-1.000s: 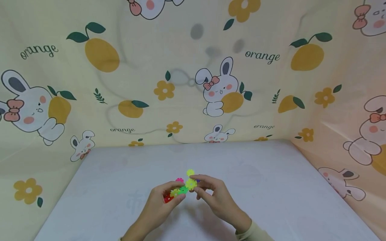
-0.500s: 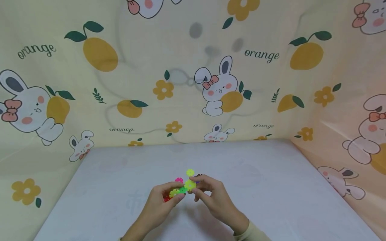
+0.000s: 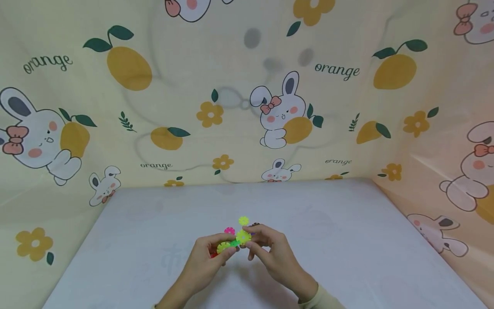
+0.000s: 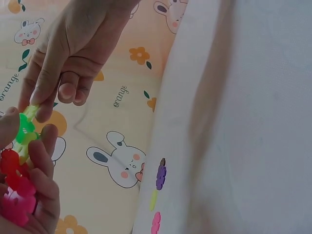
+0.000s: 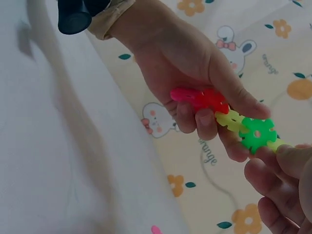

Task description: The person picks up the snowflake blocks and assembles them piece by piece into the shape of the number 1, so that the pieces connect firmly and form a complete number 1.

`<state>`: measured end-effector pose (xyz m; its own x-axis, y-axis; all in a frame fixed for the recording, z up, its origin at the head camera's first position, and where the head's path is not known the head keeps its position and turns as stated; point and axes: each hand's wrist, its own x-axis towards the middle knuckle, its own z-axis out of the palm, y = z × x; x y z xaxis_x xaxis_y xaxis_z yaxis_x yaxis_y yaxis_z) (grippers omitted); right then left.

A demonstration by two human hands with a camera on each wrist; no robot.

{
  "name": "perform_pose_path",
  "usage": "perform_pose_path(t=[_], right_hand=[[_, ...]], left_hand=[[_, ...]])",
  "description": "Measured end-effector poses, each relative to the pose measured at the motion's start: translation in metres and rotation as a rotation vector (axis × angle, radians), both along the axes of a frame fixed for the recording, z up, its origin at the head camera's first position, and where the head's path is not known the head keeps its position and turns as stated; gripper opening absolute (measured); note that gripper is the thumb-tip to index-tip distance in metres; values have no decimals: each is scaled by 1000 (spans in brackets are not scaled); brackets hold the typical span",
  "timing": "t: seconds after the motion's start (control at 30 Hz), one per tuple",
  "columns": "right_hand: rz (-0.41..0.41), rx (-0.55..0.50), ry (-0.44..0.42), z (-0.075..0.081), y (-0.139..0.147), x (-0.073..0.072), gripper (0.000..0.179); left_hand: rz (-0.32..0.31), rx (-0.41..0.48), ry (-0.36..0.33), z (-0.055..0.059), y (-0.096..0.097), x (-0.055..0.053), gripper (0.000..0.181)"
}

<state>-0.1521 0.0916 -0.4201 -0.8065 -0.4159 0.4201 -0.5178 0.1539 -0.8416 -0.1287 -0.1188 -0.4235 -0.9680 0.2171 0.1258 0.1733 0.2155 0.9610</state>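
Note:
My left hand (image 3: 206, 257) holds a short chain of notched plastic snowflake discs. In the right wrist view, a pink disc (image 5: 185, 94) and a red disc (image 5: 213, 100) lie against its curled fingers, followed by a yellow disc (image 5: 229, 120) and a green disc (image 5: 258, 134). Between thumb and fingers, my right hand (image 3: 275, 251) pinches another yellow disc (image 3: 243, 237) at the chain's green end, where it meets the green disc's edge. Both hands are raised above the table, close together. Part of the red and pink discs is hidden by the left hand.
Loose discs lie on the white table (image 3: 339, 223) beyond the hands: a yellow one (image 3: 243, 220), a pink one (image 3: 229, 231), a purple one (image 4: 161, 177) and a brown one (image 4: 163, 161). A printed cloth (image 3: 185, 77) with rabbits and oranges walls the back and sides.
My right hand has shifted slightly left with its yellow disc, drawing closer to the left hand. Less of the green and red discs shows in the head view. The loose discs stay put.

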Motion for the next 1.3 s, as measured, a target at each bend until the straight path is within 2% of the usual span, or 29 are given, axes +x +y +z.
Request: perform_pose_path(t=[0.33,0.63,0.97,1.3], right_hand=[[-3,-39,7,-2,-3,2,31],[-18,-44,24,-2,-5,3,30],[10,-12,-29,0,-3,2,30],[14,0,11,-3,-2,2,31]], left_hand=[[-36,62,24,0,1,1,34],[-27,51,23,1,1,-1,34],[-53,60,-8,1,0,0,38],[-68,48,-3,3,-1,1,39]])
